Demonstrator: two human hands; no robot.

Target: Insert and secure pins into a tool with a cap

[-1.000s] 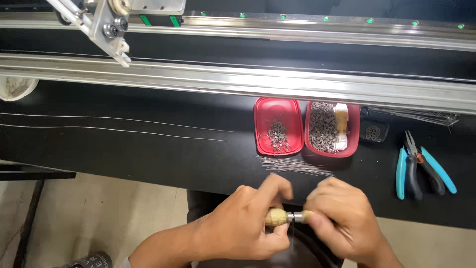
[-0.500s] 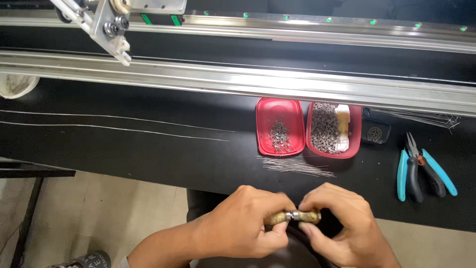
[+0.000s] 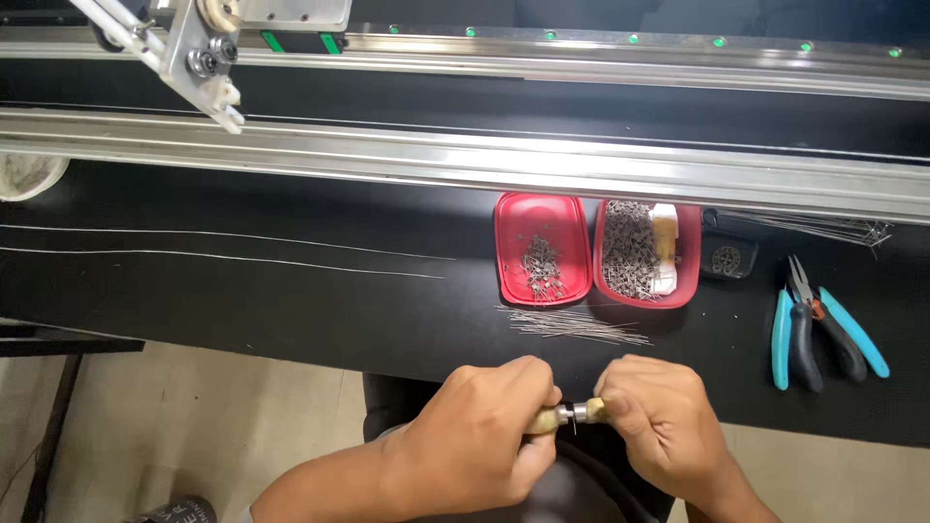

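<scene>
1. Small tool (image 3: 572, 415): tan/brass-coloured handle w/ silver metal collar at mid; held level betw. both hands, below near edge of black worktable (image 3: 291, 310), over person's lap; thin pin-like tip seems to hang down at the collar, too small to be sure.
2. Left hand (image 3: 484, 436): fingers curled tight round left end of tool; thumb on top, near collar; closed grip.
3. Right hand (image 3: 659, 416): fingers bunched shut on right end of tool; fingertips pinch the tan part just beside collar; both hands nearly touching at the middle.
4. Head view, table items, near to far: loose bundle of thin metal pins (image 3: 576, 324) lying flat on the black surface, just above the hands; left red tray (image 3: 509, 281) w/ small heap of tiny metal parts; right red tray (image 3: 683, 291), touching or just beside it, fuller of same parts, plus a white-yellow block at its right side.
5. Small black round-patterned piece (image 3: 725, 260) just right of trays; blue-handled pliers (image 3: 823, 329) w/ black-handled pair alongside, farther right, well apart from hands.
6. Two long thin wires (image 3: 223, 247) lying across table at left; more thin pins (image 3: 833, 228) at far right, by the rail.
7. Long aluminium rail (image 3: 484, 165) across the back; metal bracket w/ rollers (image 3: 208, 68) at upper left.
</scene>
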